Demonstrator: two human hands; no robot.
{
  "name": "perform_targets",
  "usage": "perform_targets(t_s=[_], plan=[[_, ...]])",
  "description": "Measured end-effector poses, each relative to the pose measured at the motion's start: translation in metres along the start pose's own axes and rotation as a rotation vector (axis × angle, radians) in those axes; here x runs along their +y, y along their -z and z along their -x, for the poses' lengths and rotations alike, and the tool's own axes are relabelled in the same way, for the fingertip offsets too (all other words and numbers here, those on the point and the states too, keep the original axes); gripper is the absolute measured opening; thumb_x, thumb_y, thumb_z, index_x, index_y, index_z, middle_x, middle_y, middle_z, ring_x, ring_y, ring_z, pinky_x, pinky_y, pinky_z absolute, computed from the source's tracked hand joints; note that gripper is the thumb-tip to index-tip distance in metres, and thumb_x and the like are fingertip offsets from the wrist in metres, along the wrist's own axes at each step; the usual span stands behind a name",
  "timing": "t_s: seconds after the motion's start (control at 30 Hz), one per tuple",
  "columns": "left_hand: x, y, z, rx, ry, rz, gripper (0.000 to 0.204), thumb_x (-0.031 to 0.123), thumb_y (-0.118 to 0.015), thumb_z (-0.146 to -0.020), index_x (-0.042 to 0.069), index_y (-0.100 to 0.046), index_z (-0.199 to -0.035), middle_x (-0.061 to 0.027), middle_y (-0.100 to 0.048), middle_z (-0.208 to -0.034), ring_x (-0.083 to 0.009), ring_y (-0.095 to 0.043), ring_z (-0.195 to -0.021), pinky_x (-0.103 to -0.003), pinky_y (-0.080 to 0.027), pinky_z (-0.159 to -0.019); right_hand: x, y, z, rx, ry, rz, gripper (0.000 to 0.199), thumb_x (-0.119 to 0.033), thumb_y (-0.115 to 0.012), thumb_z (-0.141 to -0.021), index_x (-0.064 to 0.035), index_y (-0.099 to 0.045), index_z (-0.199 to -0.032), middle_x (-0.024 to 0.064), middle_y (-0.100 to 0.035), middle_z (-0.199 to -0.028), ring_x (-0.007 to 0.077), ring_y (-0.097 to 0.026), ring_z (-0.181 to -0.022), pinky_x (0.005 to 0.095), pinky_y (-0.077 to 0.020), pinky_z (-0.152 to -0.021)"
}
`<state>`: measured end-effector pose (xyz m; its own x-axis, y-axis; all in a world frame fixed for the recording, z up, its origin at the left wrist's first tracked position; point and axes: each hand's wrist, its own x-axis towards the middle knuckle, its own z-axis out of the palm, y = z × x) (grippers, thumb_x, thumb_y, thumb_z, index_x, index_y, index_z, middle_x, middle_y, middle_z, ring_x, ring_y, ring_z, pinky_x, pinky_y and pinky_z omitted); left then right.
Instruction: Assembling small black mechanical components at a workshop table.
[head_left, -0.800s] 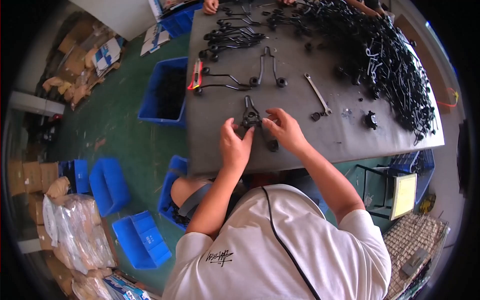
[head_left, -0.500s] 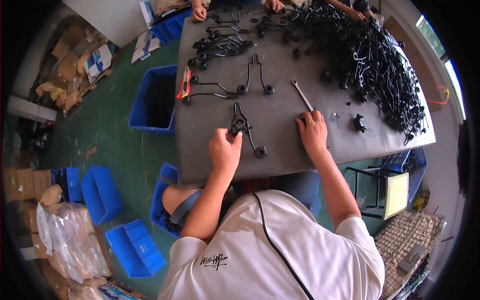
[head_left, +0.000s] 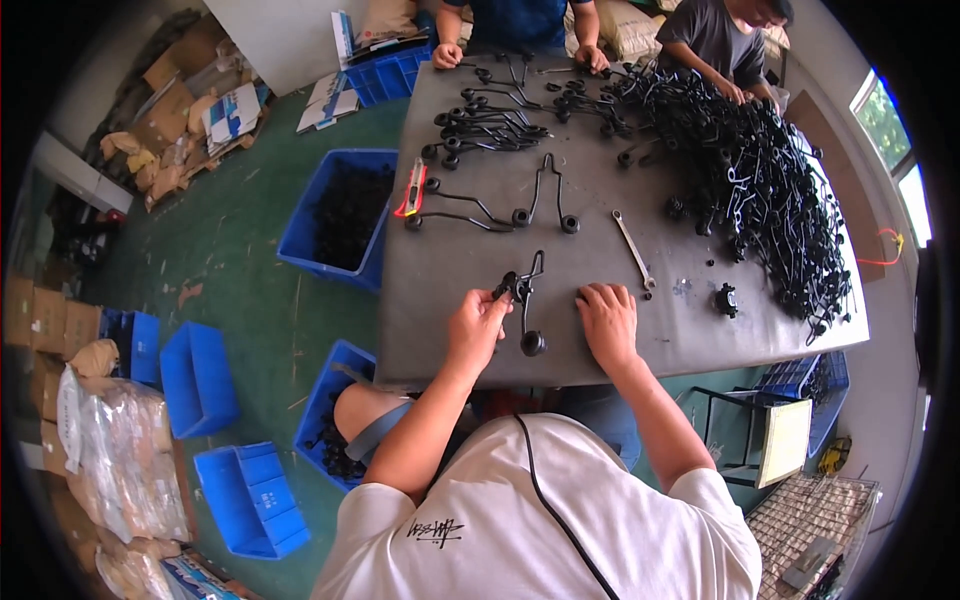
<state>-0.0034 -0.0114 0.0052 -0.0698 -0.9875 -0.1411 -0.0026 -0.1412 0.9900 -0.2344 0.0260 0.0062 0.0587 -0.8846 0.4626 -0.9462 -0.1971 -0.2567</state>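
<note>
My left hand (head_left: 479, 330) is closed round one end of a black bent-rod part with a round wheel (head_left: 533, 343) at its foot. The part is tilted above the grey table (head_left: 430, 330), its narrow loop pointing away from me. On the tabletop my right hand (head_left: 608, 318) rests palm down with its fingers laid out, holding nothing. A combination wrench (head_left: 632, 248) lies just beyond it, apart from the fingers. Farther off stands a similar two-wheeled rod part (head_left: 546, 195), and a small black clamp-like piece (head_left: 727, 300) sits to the right.
A red utility knife (head_left: 412, 188) lies near the left edge beside more rod parts (head_left: 462, 220). A large tangled heap of black rods (head_left: 765, 180) covers the right side. Blue bins (head_left: 335, 262) stand on the floor at left. Two people (head_left: 520, 25) work across the table.
My left hand has turned and raised the rod part, its loop swinging right. My right hand has drawn back left from the wrench, which lies free. The view has tilted up.
</note>
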Motion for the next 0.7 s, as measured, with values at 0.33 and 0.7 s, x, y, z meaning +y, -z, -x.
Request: perform_targets(t_s=[0.33, 0.7], plan=[[-0.003, -0.005, 0.003, -0.054, -0.005, 0.069, 0.030, 0.027, -0.069, -0.097, -0.001, -0.059, -0.103, -0.0051, -0.070, -0.084, -0.0058, -0.054, -0.054, -0.023, -0.042, -0.048, -0.046, 0.019, -0.028, 0.000, -0.241, -0.660, 0.023, -0.008, -0.070, -0.090, -0.0031, -0.067, -0.112, 0.0116, -0.064, -0.108, 0.0255, -0.066, -0.085, 0.0342, -0.0544, -0.075], [-0.007, 0.000, -0.001, -0.080, 0.048, 0.101, 0.029, 0.026, -0.068, -0.098, 0.000, -0.057, -0.106, -0.0037, -0.069, -0.083, -0.0058, -0.053, -0.053, -0.023, -0.041, -0.047, -0.069, 0.004, -0.031, 0.019, -0.065, -0.691, 0.027, -0.005, -0.073, -0.087, -0.0057, -0.066, -0.114, 0.0117, -0.060, -0.108, 0.0246, -0.065, -0.083, 0.0338, -0.0541, -0.071]])
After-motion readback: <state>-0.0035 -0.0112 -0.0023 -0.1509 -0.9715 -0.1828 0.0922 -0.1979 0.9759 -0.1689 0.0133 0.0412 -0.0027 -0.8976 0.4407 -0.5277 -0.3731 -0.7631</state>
